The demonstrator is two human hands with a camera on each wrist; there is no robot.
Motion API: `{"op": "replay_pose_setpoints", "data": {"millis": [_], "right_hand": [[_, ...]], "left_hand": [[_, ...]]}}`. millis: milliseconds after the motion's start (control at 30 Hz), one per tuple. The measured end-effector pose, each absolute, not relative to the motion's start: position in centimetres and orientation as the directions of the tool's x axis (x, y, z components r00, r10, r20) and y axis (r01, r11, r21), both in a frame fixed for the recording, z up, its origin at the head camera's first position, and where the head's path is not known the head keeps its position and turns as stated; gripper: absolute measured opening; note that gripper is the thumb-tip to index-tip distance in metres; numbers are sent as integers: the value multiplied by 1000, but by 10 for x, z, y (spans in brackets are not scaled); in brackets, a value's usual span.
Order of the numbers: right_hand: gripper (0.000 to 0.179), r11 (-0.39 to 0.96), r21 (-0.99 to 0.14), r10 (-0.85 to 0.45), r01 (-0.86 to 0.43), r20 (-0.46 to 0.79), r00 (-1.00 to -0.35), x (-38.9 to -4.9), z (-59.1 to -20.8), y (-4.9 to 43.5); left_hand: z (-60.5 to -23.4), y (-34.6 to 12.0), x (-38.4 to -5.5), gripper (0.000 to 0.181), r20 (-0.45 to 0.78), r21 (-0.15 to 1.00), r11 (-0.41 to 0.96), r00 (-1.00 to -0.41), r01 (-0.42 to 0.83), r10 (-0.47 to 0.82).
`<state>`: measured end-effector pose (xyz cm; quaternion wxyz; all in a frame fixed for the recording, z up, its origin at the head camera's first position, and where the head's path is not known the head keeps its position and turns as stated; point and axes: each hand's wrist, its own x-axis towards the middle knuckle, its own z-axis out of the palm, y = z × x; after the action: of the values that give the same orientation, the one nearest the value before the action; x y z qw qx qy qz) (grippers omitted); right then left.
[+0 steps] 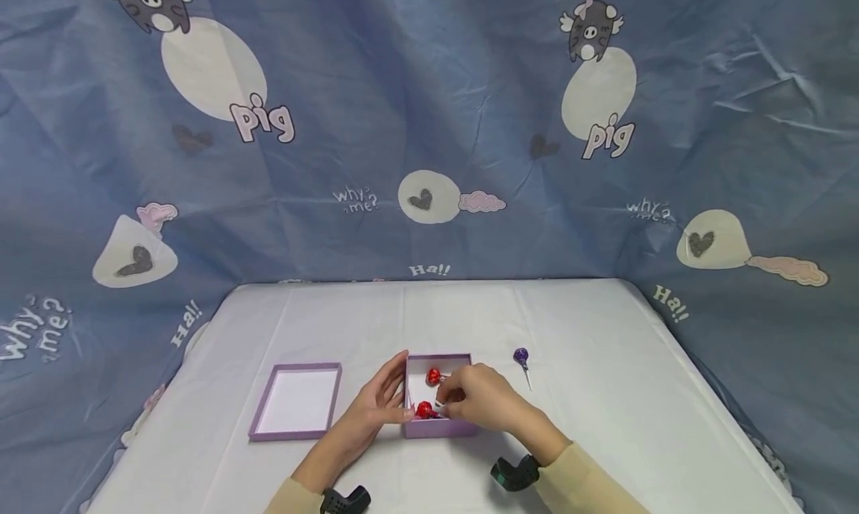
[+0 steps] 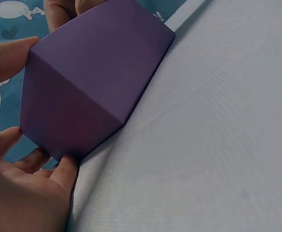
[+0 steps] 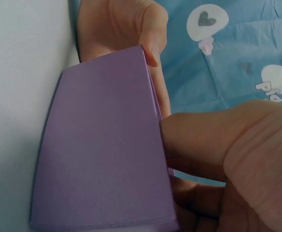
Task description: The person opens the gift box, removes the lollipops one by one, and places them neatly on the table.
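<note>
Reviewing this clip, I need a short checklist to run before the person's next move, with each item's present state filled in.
1. Purple box steadied: ok, the left hand holds its near left corner.
2. Lid out of the way: ok, it lies apart, left of the box.
3. Box opening free of hands: not ok, the right hand reaches in.
4. Right-hand grip: cannot tell, its fingers hide what they hold, if anything.
5. Red lollipops visible inside: ok, two show.
6. Purple lollipop untouched: ok, it lies on the white cloth, right of the box.
</note>
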<state>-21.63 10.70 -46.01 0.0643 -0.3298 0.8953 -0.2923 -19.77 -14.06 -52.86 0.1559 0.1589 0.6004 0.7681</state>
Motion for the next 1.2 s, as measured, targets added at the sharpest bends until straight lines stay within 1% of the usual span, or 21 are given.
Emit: {"op": "replay_pose_setpoints", "data": {"millis": [133,400,600,733,900,1200], "right_hand": [[11,609,-555,-637,-567,83,-766,-217,-459,106],[8,597,-525,-672,-606,85,-736,-218,-457,105],[9,607,-517,-676,-604,64,-734,-216,-455,105],[11,603,-513,-679,-611,71,-730,-215,-457,106],[15,587,-539,-684,-604,69,-726,-216,-459,107],[13,553,-617,-687,-561,44,-726,-218,-458,110]], "left_hand": [[-528,-140,-198,97,63,972,-232,-898,-45,436],[-528,-143,-201,97,57,975,-217,-899,-43,435],[-528,-142,-199,98,51,973,-226,-903,-51,427],[-528,-141,-198,98,41,972,-227,-906,-62,422],[-529,-141,-198,97,46,972,-228,-904,-58,426],[-532,-142,-199,96,69,971,-236,-897,-41,437]]}}
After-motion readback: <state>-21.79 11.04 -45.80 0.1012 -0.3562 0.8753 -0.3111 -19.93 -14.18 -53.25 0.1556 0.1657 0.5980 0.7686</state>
